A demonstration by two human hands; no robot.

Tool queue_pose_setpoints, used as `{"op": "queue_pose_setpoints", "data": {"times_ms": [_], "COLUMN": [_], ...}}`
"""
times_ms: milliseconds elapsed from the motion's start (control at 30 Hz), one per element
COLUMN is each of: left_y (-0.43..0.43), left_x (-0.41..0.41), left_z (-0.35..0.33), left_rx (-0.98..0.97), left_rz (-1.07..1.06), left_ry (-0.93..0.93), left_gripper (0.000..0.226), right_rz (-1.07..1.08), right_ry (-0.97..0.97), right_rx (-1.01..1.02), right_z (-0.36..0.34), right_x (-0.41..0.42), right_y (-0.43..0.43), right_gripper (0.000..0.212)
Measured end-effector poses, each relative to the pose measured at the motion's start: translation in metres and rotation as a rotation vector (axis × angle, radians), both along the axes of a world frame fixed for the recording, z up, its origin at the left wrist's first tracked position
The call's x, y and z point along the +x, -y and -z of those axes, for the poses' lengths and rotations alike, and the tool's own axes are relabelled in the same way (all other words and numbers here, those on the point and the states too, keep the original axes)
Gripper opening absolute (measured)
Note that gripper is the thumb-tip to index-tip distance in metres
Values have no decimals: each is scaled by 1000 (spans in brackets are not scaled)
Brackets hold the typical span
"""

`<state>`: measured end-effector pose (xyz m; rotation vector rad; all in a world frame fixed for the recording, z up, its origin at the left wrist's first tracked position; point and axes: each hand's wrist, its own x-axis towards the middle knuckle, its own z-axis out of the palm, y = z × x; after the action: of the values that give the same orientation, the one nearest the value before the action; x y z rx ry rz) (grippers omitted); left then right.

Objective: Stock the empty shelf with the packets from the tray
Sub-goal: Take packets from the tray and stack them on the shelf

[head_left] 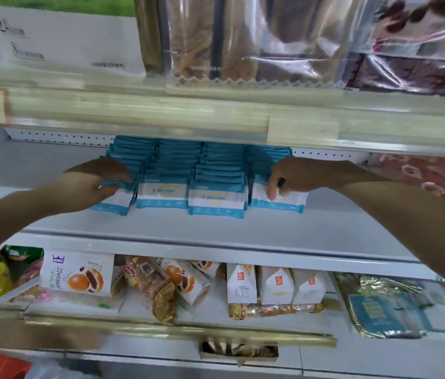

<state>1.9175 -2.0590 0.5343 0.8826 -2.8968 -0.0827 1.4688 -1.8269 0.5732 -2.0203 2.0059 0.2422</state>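
four front-to-back rows of blue-and-white foil packets [216,199] stand on the white metal shelf [216,233]; the left hand [98,179] pinches the leftmost front packet's top edge, and the right hand [295,173] pinches the rightmost's.

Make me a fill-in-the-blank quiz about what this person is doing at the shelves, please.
1. The blue-and-white packets stand in ____ rows on the middle shelf.
2. The left hand grips a packet at the front of the ____ row.
3. The right hand grips a packet at the front of the ____ row.
4. Lower down, ____ white pointed packs stand side by side.
Missing words: four; leftmost; rightmost; three.
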Motion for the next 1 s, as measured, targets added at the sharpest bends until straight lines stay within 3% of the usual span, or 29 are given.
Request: {"op": "queue_pose_setpoints", "data": {"times_ms": [233,400,567,667,800,1000], "left_y": [-20,-56,-81,-99,-111,-130], "left_x": [-18,-55,-100,-129,-176,-241], "left_z": [-15,-18,-24,-31,-35,-24], "left_rx": [4,0,18,19,-28,-22], "left_rz": [8,120,248,283,348,301], "left_ry": [48,-18,-49,-68,-93,-38], "left_gripper": [28,25,18,38,28,48], "right_rz": [-119,-84,196,314,381,388], "right_ry": [-138,-92,32,98,156,209], "right_rx": [-224,-451,-564,-544,-459,-317], "right_z": [14,25,31,33,37,50], "right_x": [-6,-7,-19,-29,-32,-35], "right_y": [-7,-26,-48,-63,-79,-84], "right_gripper": [28,11,38,58,88,113]}}
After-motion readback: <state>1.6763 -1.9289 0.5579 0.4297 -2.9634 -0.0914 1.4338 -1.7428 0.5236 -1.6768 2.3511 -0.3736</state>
